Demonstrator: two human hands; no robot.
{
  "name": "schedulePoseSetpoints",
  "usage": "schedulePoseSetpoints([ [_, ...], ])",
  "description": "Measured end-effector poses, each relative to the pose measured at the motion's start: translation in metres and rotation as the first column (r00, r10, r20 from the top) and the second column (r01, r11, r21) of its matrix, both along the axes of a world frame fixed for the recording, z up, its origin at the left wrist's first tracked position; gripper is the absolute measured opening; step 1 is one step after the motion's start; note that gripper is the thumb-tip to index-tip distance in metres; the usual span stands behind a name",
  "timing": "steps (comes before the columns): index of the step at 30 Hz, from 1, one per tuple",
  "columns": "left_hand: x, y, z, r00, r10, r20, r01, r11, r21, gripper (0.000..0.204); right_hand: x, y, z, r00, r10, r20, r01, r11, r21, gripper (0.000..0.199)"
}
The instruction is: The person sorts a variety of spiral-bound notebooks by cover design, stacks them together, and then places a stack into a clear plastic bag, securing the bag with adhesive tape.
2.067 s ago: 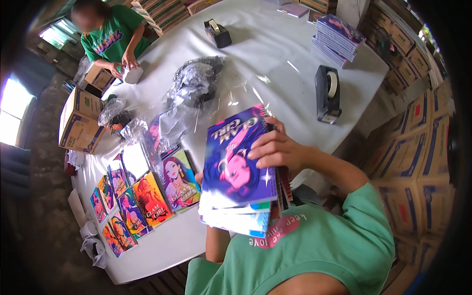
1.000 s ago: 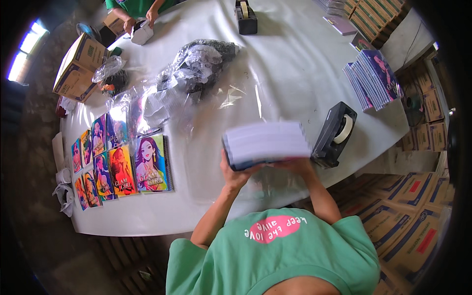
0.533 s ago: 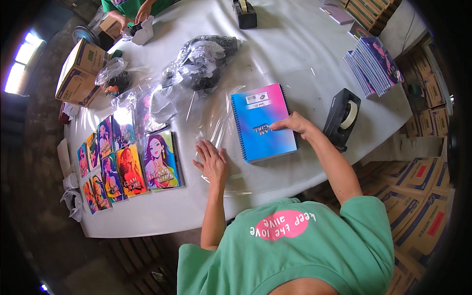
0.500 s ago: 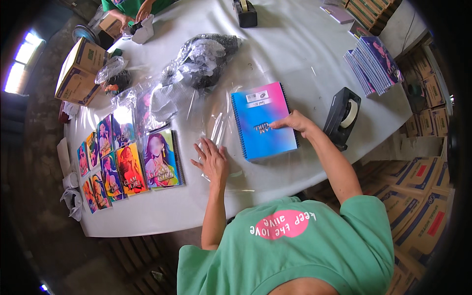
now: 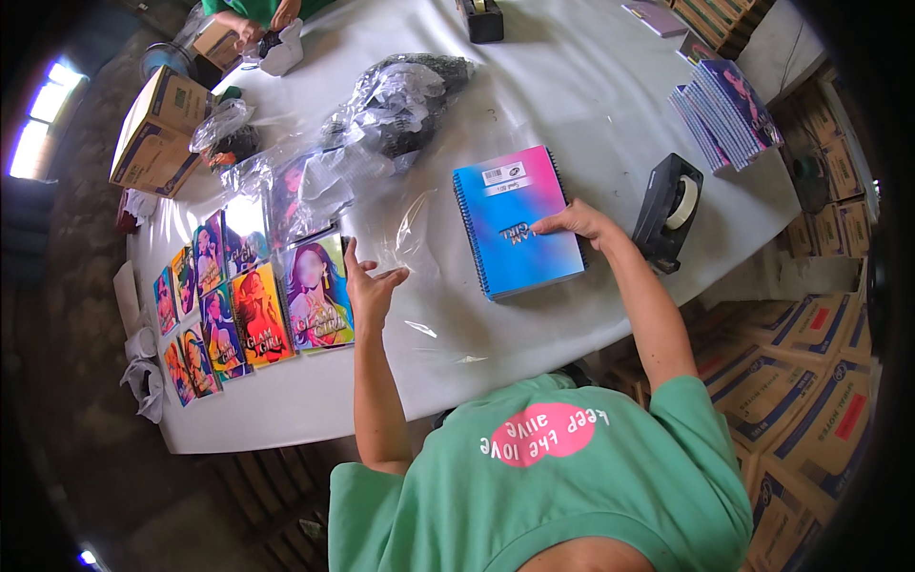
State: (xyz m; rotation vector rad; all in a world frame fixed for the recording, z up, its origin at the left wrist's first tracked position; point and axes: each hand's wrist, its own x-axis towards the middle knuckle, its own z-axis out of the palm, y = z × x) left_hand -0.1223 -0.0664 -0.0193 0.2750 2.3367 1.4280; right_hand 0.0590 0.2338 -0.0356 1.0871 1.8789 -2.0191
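Note:
A stack of spiral notebooks [image 5: 517, 222] with a blue-to-pink back cover lies face down on the white table [image 5: 572, 95]. My right hand [image 5: 575, 221] rests flat on its right edge, fingers apart. My left hand [image 5: 370, 282] hovers open beside the rows of colourful notebooks [image 5: 250, 300], fingertips at the edge of the nearest purple-and-green cover and at a clear plastic sleeve [image 5: 419, 238] lying between the two hands.
A black tape dispenser [image 5: 669, 210] stands right of the stack. More notebooks [image 5: 724, 110] are piled at the far right. Crumpled plastic bags [image 5: 396, 110] and a cardboard box [image 5: 157, 129] lie at the left. Another person's hands [image 5: 267, 17] work at the far end. Cartons [image 5: 810, 381] stand on the floor.
The stack I held up a second ago now lies on the table. My left hand has moved left from the plastic sleeve toward the row of covers.

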Motion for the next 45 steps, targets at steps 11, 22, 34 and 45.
schedulePoseSetpoints([
  [11,0.006,0.016,-0.012,0.989,0.116,-0.09,-0.126,0.985,-0.118,0.064,-0.002,-0.003,0.007,1.0,0.021,-0.01,-0.021,1.0,0.007,0.058],
  [22,0.022,0.026,-0.025,0.805,-0.117,-0.582,-0.282,0.787,-0.548,0.023,0.0,0.0,-0.003,0.999,0.03,-0.03,-0.03,1.0,0.006,0.057],
  [34,0.039,0.056,0.063,0.911,-0.403,-0.086,0.399,0.915,-0.067,0.071,0.0,0.003,-0.008,0.999,0.04,-0.026,-0.039,0.998,0.057,0.058],
  [45,0.07,0.168,0.007,0.647,-0.755,-0.11,0.717,0.651,-0.248,0.112,-0.002,-0.01,0.0,0.999,-0.038,-0.012,0.04,0.967,0.251,0.05],
])
